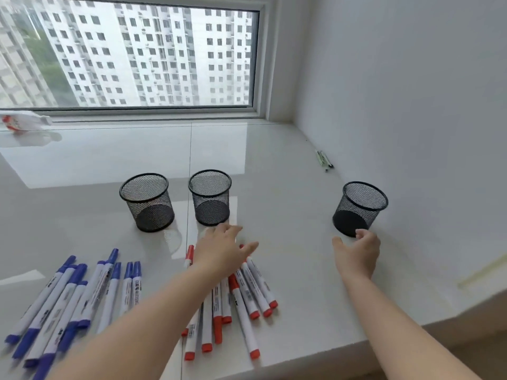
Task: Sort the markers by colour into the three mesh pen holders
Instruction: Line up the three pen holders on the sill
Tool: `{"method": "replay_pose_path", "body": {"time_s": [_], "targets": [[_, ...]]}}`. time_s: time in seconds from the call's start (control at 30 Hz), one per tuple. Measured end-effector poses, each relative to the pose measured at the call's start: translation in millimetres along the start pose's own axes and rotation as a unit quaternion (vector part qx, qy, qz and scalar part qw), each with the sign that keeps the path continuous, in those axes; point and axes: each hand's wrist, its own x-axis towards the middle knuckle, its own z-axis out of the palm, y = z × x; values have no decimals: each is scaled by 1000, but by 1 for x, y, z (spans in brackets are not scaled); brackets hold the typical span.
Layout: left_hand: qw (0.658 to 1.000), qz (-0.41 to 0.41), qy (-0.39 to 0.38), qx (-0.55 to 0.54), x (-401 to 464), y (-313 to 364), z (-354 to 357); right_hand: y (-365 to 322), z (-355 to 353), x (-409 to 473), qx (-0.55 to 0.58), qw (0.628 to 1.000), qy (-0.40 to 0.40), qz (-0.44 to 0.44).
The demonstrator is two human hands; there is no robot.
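— Mesh holders [210, 197]?
— All three stood empty; blue markers [82, 292] and red markers [244, 292] lay unsorted.
— Hands?
— My left hand [219, 249] hovered spread above reds; my right hand [358, 249], half-curled, reached the right holder [359, 208]. Next, I judged: pinch one red.

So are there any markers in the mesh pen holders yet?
No, all three mesh pen holders stand empty, while the blue markers and red markers lie on the white ledge.

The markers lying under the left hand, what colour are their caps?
Red, on white barrels: the red markers show clearest in the head view, beneath the left hand.
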Motion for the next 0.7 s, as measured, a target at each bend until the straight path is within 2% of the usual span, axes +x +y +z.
{"method": "replay_pose_path", "body": {"time_s": [0.1,0.27,0.47,0.57,0.7], "targets": [[999,-8,-21,34,10,9,1,3,-1,19,9,1000,9,23],[993,-7,-41,111,16,22,4,1,8,45,63,998,3,11],[994,-8,-30,106,17,21,4,-3,21,56,91,996,18,16],[993,-8,-32,111,17,20,5,-17,38,43,95,995,-17,4],[995,13,-19,92,16,13,5,-38,67,13,75,990,-109,-48]]}}
